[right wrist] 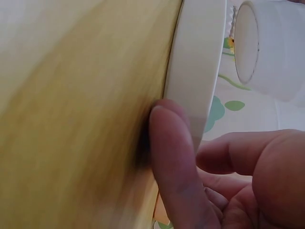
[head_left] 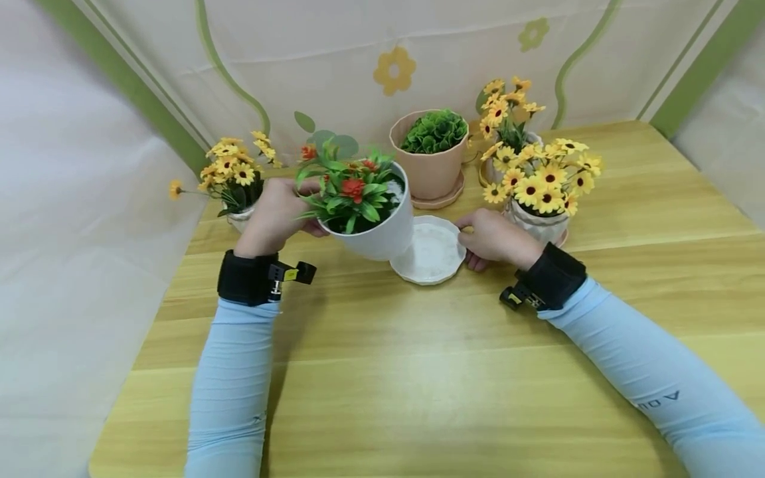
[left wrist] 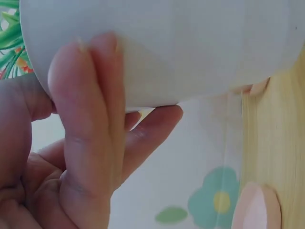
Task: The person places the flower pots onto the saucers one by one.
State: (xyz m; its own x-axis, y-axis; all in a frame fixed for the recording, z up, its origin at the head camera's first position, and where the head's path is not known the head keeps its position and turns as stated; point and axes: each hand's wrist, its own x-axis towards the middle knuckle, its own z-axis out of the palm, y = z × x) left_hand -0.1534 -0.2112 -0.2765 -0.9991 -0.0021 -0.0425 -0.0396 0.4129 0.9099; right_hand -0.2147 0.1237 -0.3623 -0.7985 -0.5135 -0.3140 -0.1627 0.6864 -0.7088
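Note:
My left hand (head_left: 279, 211) grips a white flowerpot (head_left: 388, 232) by its side, with the thumb near the rim. The pot tilts and is raised off the table; it holds green leaves and red flowers (head_left: 352, 188). In the left wrist view, the fingers (left wrist: 86, 124) lie against the pale pot wall (left wrist: 157, 52). A round white saucer (head_left: 431, 251) rests on the table just right of the pot. At its right edge, my right hand (head_left: 493, 236) pinches the rim. The right wrist view shows a finger (right wrist: 174, 152) against the saucer's side (right wrist: 198, 62).
Behind the saucer stands a pink pot (head_left: 429, 172) with a leafy green plant, on its own saucer. Yellow daisies in a white pot (head_left: 538, 226) are close to the right hand, with another daisy pot (head_left: 508, 123) behind. More daisies (head_left: 230, 169) stand at left.

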